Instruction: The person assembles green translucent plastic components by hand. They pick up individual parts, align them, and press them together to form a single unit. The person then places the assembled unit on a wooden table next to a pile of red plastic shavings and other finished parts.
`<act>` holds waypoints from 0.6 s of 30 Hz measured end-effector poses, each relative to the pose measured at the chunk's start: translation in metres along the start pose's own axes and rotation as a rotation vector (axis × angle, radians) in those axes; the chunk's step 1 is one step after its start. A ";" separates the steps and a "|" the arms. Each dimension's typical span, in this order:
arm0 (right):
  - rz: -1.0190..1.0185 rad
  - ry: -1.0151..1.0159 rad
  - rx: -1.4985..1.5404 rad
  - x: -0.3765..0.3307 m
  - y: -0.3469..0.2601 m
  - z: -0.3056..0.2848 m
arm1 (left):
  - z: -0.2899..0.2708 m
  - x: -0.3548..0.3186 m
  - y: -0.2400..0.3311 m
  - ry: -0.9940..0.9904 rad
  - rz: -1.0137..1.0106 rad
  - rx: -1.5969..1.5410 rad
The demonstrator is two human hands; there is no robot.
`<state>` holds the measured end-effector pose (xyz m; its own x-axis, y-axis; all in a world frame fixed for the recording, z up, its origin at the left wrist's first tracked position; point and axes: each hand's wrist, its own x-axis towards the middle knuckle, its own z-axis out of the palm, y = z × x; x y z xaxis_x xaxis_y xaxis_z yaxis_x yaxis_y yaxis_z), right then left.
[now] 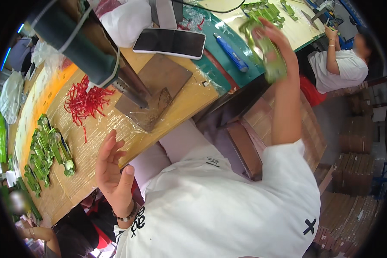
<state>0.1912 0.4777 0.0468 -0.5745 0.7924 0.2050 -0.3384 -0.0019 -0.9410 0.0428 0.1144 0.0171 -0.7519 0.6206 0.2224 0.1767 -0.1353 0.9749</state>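
My right hand point(281, 45) is raised above the far right of the table, with its fingers closed round a translucent green plastic piece point(271, 60). Motion blurs that piece, so its exact kind is unclear. My left hand point(112, 176) hovers by the table's front edge, fingers apart and slightly curled, holding nothing. To its left lie several green plastic parts point(47, 148) with clear round discs. Beyond it, a heap of thin red strips point(87, 99) rests near a dark green cylindrical machine point(79, 47), whose metal tip points down at a brown plate point(157, 81).
A phone point(170, 43) lies behind the plate. On the green mat point(215, 26) is a blue pen-shaped tool point(231, 52). More green parts point(264, 10) sit at the far right. A co-worker point(342, 64) is beyond on the right; another person's arm point(45, 235) shows lower left. Stacked cardboard point(352, 172) stands at right.
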 end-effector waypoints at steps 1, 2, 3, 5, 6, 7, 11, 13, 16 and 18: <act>-0.008 0.009 -0.041 0.035 0.004 -0.019 | 0.001 0.000 0.001 0.013 0.000 0.003; 0.000 -0.009 -0.131 0.067 0.015 -0.036 | 0.002 0.001 0.002 0.031 -0.003 0.012; 0.010 -0.026 -0.223 0.093 0.025 -0.048 | 0.002 0.002 0.002 0.050 -0.008 0.019; 0.056 -0.083 -0.357 0.109 0.032 -0.058 | -0.002 0.005 -0.006 0.024 0.025 0.036; 0.046 -0.134 -0.452 0.115 0.040 -0.055 | -0.004 0.006 -0.007 0.029 0.042 0.060; 0.073 -0.145 -0.433 0.115 0.049 -0.050 | -0.005 0.005 -0.005 0.041 0.027 0.055; 0.056 -0.329 -0.831 0.126 0.034 -0.041 | -0.011 0.001 -0.003 0.112 -0.010 0.065; -0.212 -0.363 -1.196 0.134 0.033 -0.053 | -0.015 0.001 -0.002 0.147 0.016 0.109; -0.482 -0.186 -1.515 0.145 0.043 -0.088 | -0.033 0.012 0.000 0.249 0.143 0.379; -0.632 -0.072 -1.654 0.141 0.043 -0.114 | -0.062 0.031 0.000 0.397 0.281 0.876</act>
<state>0.1806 0.6592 0.0044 -0.7099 0.4027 0.5778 0.5089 0.8604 0.0256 -0.0200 0.0853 0.0240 -0.7405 0.3294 0.5857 0.6657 0.4788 0.5724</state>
